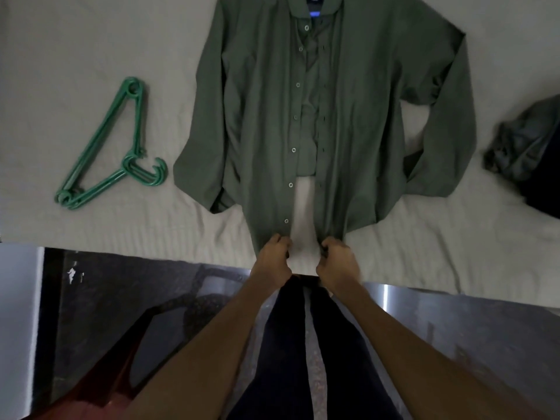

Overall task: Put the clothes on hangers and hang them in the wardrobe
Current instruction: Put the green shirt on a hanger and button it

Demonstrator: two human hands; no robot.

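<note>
A: Pretty dim overall, flat light with muted colours and barely any hard shadows on the bed (91, 40).

B: Yeah, and the wide lens bends the edges. There's a bright glare streak on the floor (386, 301), lower right, and the corners go soft.

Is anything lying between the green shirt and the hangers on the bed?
No. Only bare sheet separates the green shirt from the green hangers. Both hands, left hand and right hand, grip the shirt's bottom hem.

bare sheet (75, 50) between hangers (121, 153) and shirt (260, 116); bundle (524, 144) far right.
</note>
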